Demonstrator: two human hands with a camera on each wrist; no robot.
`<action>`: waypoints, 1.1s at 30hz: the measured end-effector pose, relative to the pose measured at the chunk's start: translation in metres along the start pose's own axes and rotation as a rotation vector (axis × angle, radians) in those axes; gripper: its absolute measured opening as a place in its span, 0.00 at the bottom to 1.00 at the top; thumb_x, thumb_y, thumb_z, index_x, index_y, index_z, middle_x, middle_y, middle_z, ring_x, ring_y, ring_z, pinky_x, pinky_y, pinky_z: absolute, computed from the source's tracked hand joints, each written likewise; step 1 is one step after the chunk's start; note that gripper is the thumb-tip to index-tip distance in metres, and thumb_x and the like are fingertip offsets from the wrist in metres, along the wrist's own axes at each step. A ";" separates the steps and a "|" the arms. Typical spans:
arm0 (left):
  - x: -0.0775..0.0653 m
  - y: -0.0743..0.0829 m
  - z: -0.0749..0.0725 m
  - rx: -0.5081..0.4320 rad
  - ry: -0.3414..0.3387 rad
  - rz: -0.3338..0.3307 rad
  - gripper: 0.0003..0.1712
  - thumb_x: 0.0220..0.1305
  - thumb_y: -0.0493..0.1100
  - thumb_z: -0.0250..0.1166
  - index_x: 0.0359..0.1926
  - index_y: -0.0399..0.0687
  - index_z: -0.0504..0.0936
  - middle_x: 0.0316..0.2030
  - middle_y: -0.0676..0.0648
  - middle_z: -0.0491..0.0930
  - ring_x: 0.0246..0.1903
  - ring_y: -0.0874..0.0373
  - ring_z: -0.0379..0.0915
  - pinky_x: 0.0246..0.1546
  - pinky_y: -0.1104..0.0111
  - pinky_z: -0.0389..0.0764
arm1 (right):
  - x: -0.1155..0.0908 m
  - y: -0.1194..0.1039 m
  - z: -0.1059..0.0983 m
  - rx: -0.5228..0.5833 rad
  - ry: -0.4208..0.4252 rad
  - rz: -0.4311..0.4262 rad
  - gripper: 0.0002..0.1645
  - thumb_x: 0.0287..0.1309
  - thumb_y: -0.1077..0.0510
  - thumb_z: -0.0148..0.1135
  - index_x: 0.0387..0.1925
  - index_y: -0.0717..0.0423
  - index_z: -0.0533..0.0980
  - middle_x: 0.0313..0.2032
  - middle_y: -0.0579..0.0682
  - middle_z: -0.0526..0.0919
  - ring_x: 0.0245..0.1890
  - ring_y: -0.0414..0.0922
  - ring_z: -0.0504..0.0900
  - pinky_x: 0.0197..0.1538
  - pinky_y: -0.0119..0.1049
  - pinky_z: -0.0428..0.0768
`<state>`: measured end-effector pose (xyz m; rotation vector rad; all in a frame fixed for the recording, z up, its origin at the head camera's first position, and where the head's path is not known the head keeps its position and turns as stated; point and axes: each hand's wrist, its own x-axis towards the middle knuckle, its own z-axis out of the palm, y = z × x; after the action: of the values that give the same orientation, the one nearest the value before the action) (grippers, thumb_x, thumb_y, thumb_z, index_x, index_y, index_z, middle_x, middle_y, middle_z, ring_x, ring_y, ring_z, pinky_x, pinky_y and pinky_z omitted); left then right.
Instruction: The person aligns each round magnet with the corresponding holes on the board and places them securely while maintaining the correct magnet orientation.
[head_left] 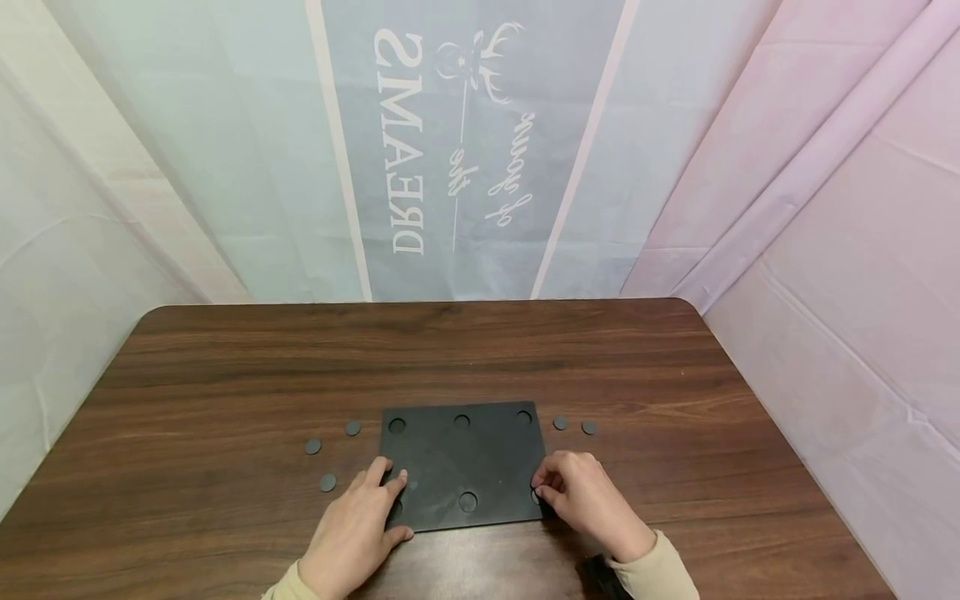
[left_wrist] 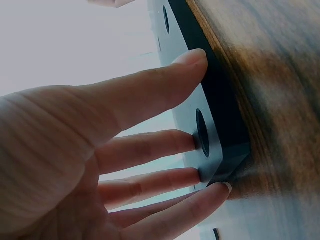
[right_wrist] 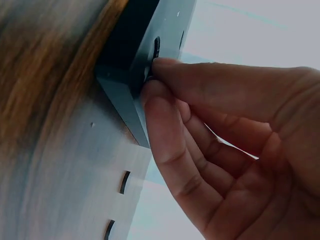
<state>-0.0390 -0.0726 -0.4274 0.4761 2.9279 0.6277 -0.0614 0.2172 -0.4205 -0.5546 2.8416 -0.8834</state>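
A black rectangular plate (head_left: 465, 462) with round recesses along its long edges lies on the table. My left hand (head_left: 356, 521) rests on its left end, fingers on the top face and over the edge, the thumb against the near side, in the left wrist view too. At the near right corner my right hand (head_left: 581, 492) pinches a small dark disc (right_wrist: 150, 78) between thumb and index finger, at a recess (right_wrist: 157, 47). The fingertips hide most of this disc. Grey discs lie left of the plate, one close to it (head_left: 352, 428), and two more to its right, one here (head_left: 560, 422).
The brown wooden table (head_left: 420, 350) reaches back to a printed curtain (head_left: 480, 150). Pale cloth (head_left: 847, 250) hangs along the sides. A black object (head_left: 602, 577) shows by the right sleeve.
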 end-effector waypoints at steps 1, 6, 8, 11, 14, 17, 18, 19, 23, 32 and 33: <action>0.000 0.000 0.000 -0.003 -0.002 -0.002 0.37 0.42 0.48 0.79 0.54 0.37 0.80 0.53 0.39 0.72 0.48 0.43 0.75 0.30 0.58 0.81 | 0.000 0.000 0.000 0.003 -0.002 0.000 0.08 0.50 0.70 0.68 0.24 0.55 0.81 0.24 0.43 0.80 0.22 0.32 0.76 0.26 0.27 0.75; 0.000 0.000 -0.001 -0.008 -0.008 -0.005 0.37 0.42 0.48 0.79 0.54 0.37 0.80 0.53 0.39 0.72 0.49 0.42 0.75 0.31 0.57 0.81 | 0.001 0.001 0.000 0.017 -0.010 0.006 0.10 0.50 0.70 0.68 0.24 0.54 0.78 0.25 0.43 0.78 0.23 0.32 0.75 0.26 0.27 0.75; 0.000 0.000 -0.001 -0.010 -0.008 -0.002 0.37 0.42 0.48 0.79 0.54 0.37 0.80 0.53 0.39 0.72 0.49 0.42 0.75 0.31 0.57 0.81 | 0.001 0.001 0.000 0.020 -0.009 0.009 0.11 0.50 0.69 0.69 0.23 0.52 0.76 0.25 0.42 0.77 0.23 0.31 0.74 0.26 0.27 0.75; 0.000 0.000 -0.001 -0.009 -0.007 0.003 0.37 0.42 0.47 0.79 0.54 0.36 0.80 0.53 0.39 0.72 0.48 0.43 0.75 0.31 0.57 0.81 | 0.000 0.002 -0.001 0.012 0.009 0.013 0.13 0.48 0.68 0.70 0.23 0.51 0.74 0.24 0.42 0.75 0.22 0.30 0.73 0.26 0.27 0.74; 0.000 0.000 -0.002 -0.011 -0.011 0.005 0.37 0.42 0.47 0.79 0.54 0.36 0.81 0.52 0.39 0.72 0.47 0.44 0.75 0.31 0.57 0.81 | 0.001 0.002 -0.001 -0.008 0.042 0.021 0.15 0.47 0.67 0.72 0.23 0.50 0.73 0.25 0.42 0.72 0.22 0.30 0.71 0.26 0.27 0.73; 0.001 0.000 -0.002 -0.016 -0.020 0.000 0.37 0.42 0.47 0.79 0.54 0.36 0.81 0.52 0.39 0.72 0.47 0.44 0.75 0.31 0.57 0.81 | 0.002 0.001 -0.002 -0.029 0.085 0.038 0.15 0.47 0.67 0.71 0.24 0.50 0.73 0.26 0.42 0.72 0.24 0.30 0.71 0.27 0.26 0.73; 0.001 0.000 -0.002 -0.018 -0.024 -0.001 0.37 0.42 0.47 0.79 0.54 0.36 0.80 0.52 0.39 0.72 0.47 0.44 0.75 0.31 0.57 0.81 | 0.003 0.001 -0.003 -0.035 0.096 0.045 0.14 0.47 0.68 0.71 0.25 0.50 0.73 0.27 0.42 0.72 0.24 0.30 0.71 0.27 0.26 0.73; 0.001 -0.001 -0.002 -0.020 -0.027 -0.003 0.37 0.42 0.47 0.79 0.54 0.36 0.80 0.52 0.39 0.72 0.47 0.43 0.75 0.31 0.57 0.81 | 0.003 0.002 -0.003 -0.040 0.108 0.052 0.14 0.48 0.68 0.70 0.26 0.50 0.74 0.28 0.42 0.72 0.25 0.30 0.72 0.28 0.27 0.74; 0.000 -0.001 -0.002 -0.022 -0.026 -0.005 0.37 0.42 0.47 0.79 0.54 0.36 0.80 0.52 0.40 0.72 0.46 0.43 0.75 0.31 0.56 0.81 | 0.005 0.003 -0.002 -0.065 0.147 0.080 0.11 0.50 0.70 0.67 0.28 0.51 0.76 0.30 0.43 0.74 0.26 0.32 0.74 0.29 0.27 0.75; 0.001 -0.001 -0.002 -0.020 -0.036 -0.004 0.37 0.42 0.48 0.78 0.54 0.36 0.80 0.53 0.39 0.72 0.47 0.42 0.75 0.32 0.55 0.81 | 0.007 0.006 0.001 -0.139 0.251 0.114 0.11 0.51 0.68 0.68 0.37 0.54 0.82 0.39 0.48 0.78 0.32 0.41 0.80 0.33 0.34 0.77; 0.001 -0.001 -0.002 -0.020 -0.034 -0.003 0.37 0.42 0.48 0.78 0.54 0.36 0.80 0.53 0.39 0.72 0.47 0.42 0.75 0.32 0.55 0.81 | 0.008 0.007 0.001 -0.146 0.257 0.109 0.11 0.51 0.68 0.67 0.38 0.55 0.82 0.40 0.49 0.79 0.33 0.42 0.80 0.33 0.35 0.77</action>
<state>-0.0405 -0.0739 -0.4263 0.4761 2.8867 0.6414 -0.0707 0.2190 -0.4255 -0.3162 3.1518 -0.7847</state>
